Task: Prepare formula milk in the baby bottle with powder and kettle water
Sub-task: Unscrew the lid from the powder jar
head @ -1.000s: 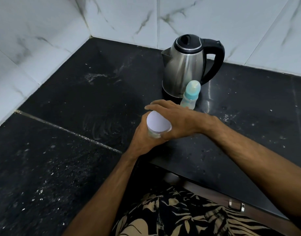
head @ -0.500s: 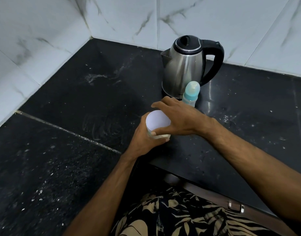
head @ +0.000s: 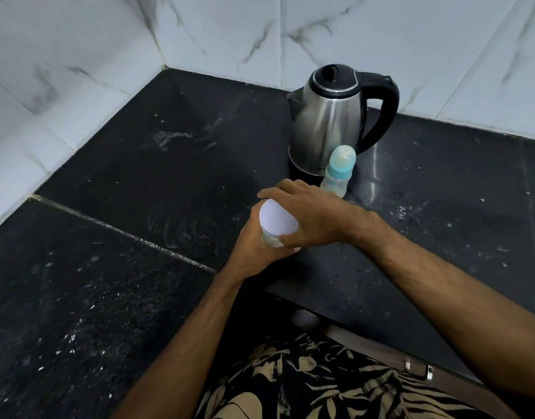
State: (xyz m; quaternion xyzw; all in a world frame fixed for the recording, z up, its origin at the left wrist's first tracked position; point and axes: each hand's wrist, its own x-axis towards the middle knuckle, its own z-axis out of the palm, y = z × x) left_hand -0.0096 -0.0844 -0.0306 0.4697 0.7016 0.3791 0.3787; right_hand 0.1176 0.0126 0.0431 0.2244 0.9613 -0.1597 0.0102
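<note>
**Both hands on the powder jar near the counter's front edge**

The left hand (head: 254, 246) wraps around the body of a small jar (head: 272, 238) from below and behind, holding it above the black stone counter (head: 115, 297) close to the front edge. The right hand (head: 308, 216) comes in from the right and curls over the jar's white lid (head: 277, 222), thumb on the near rim and fingers arched over the far side, gripping it. What the jar contains cannot be made out past the hands.

Just beyond the right hand's knuckles stands the baby bottle (head: 337, 175), upright, with a teal collar and a clear cap over the teat. Whether the knuckles touch it cannot be told. Directly behind the bottle, and just beside it, sits the steel kettle (head: 326, 122) with its black lid closed, its spout pointing left and its black handle (head: 384, 113) turned to the right, towards the back wall.

The counter runs into a corner of white marbled wall tiles (head: 78, 55) at the back left. A pale seam (head: 124, 234) crosses the stone diagonally left of the hands. Wide bare stone lies to the left of the seam and to the right of the kettle, flecked with pale specks and smears. The front edge cuts diagonally under the forearms, with patterned fabric (head: 305, 385) below it.
</note>
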